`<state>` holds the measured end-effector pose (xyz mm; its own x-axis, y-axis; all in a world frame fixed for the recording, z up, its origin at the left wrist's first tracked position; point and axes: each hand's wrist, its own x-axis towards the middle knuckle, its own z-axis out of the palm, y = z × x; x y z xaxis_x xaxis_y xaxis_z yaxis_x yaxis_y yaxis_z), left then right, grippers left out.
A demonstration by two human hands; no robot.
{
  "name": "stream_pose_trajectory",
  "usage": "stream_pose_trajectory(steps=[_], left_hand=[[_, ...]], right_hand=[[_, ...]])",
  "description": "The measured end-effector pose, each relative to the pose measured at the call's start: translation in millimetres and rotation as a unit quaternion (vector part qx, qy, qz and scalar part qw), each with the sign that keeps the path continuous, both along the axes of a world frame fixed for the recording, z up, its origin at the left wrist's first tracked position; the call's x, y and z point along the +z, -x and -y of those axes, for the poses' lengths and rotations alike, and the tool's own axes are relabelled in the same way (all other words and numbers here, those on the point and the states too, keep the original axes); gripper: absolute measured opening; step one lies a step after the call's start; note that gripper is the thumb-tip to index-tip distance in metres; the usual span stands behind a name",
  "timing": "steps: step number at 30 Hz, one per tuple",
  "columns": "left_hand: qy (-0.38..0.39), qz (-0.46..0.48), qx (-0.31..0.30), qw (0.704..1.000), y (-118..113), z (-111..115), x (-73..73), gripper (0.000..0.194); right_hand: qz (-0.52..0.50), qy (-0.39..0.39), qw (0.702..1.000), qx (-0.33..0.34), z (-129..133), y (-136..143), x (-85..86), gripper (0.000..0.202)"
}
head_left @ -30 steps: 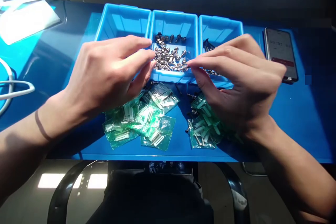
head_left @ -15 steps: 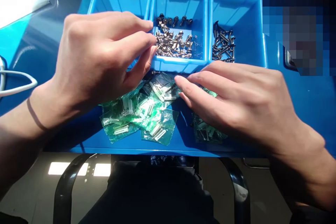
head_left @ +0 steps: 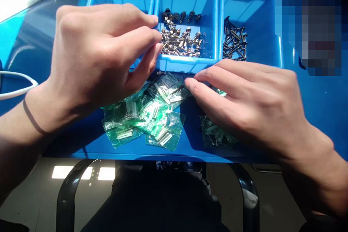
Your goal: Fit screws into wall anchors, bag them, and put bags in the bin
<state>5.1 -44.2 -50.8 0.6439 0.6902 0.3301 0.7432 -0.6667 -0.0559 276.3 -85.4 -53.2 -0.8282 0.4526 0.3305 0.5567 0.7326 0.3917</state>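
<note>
Left hand: the left hand [head_left: 98, 52] is in a narrow pinch, thumb tip right up by the middle finger, index a little apart above. From my end of the feed I honestly can't tell if anything's in there.
Right hand: the right hand [head_left: 250, 99] is palm down, fingers bent and close together, thumb mostly hidden from me. Can't tell what it's got, if anything.
Middle bin: that's the blue middle bin [head_left: 187, 66], with shiny hex-head bolts [head_left: 182, 41] piled inside. Left fingertips sit at its left side; touching or not, I can't say.
Right bin: dark screws [head_left: 235, 41] heaped at the left of the right bin [head_left: 258, 21], just beyond the right hand.
Green packets: one batch of green packets [head_left: 165, 132] lies between the hands, another batch partly under the right one.
Loose bolt: a loose bolt [head_left: 162, 73] lies just in front of the middle bin.
</note>
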Motion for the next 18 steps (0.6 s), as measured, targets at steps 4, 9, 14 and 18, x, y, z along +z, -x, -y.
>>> stream_pose_trajectory(steps=[4,9,14,18], left_hand=[[-0.001,-0.011,0.007,1.000,-0.2,-0.6,0.6,0.037],[0.008,-0.024,0.023,0.999,-1.4,0.6,2.5,0.040],[0.014,-0.019,0.032,0.999,-3.6,1.7,4.8,0.042],[0.004,-0.024,0.025,0.999,-1.9,2.3,3.1,0.040]], right_hand=[[0.003,0.011,1.000,0.029,0.3,-3.0,5.1,0.020],[0.020,0.039,0.997,0.060,-3.0,-1.7,2.9,0.023],[0.003,0.047,0.996,0.069,-5.3,-1.1,0.3,0.016],[0.007,0.026,0.997,0.066,-5.2,0.1,1.3,0.012]])
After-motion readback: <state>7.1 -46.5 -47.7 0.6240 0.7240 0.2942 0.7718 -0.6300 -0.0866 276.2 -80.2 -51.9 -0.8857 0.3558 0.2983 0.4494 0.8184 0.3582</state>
